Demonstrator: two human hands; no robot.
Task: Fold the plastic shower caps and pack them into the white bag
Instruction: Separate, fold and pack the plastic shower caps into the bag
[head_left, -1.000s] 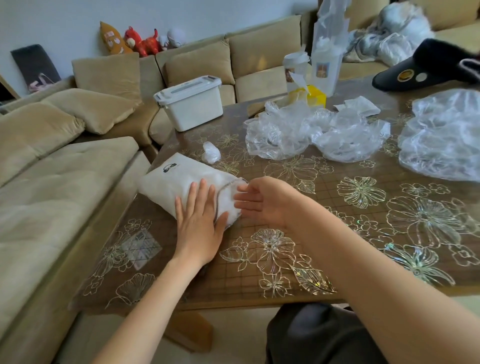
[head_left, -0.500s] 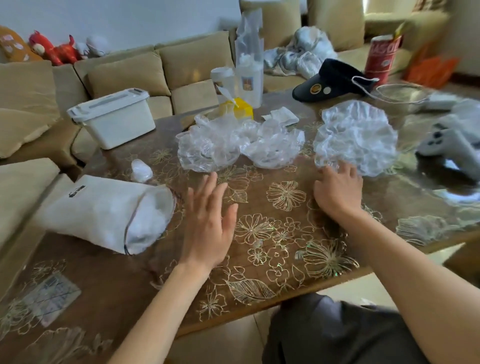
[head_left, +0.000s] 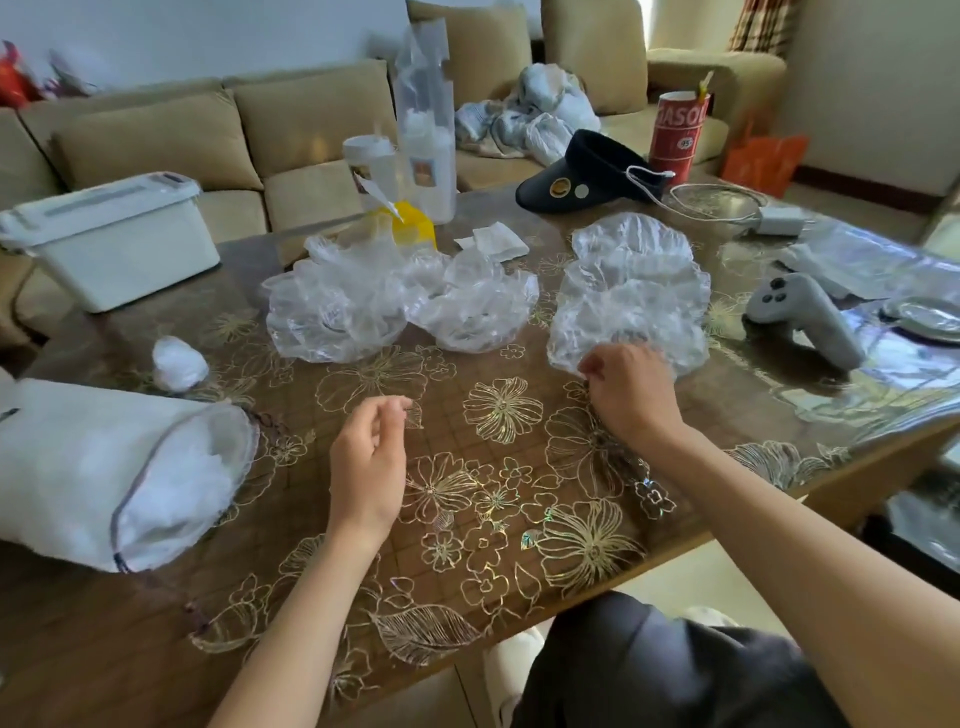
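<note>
A white bag (head_left: 78, 467) lies on its side at the table's left, its mouth facing right with folded plastic showing inside. Clear shower caps lie crumpled mid-table: one at the left (head_left: 332, 306), one in the middle (head_left: 472, 306), and a stack at the right (head_left: 634, 296). My right hand (head_left: 628, 389) pinches the near edge of the right stack. My left hand (head_left: 369, 457) hovers over the table with loosely curled fingers and holds nothing. A small folded cap (head_left: 179, 362) sits behind the bag.
A white lidded box (head_left: 109, 239) stands at the back left. Bottles in plastic (head_left: 423, 130), a black visor (head_left: 587, 174), a red cup (head_left: 678, 132), a grey controller (head_left: 810, 317) and foil sheets (head_left: 872, 260) crowd the back and right. A sofa surrounds the table.
Both hands left the white bag. My right hand went right to the cap stack and now pinches its edge. My left hand drew back and curled loosely. The view swung right.
</note>
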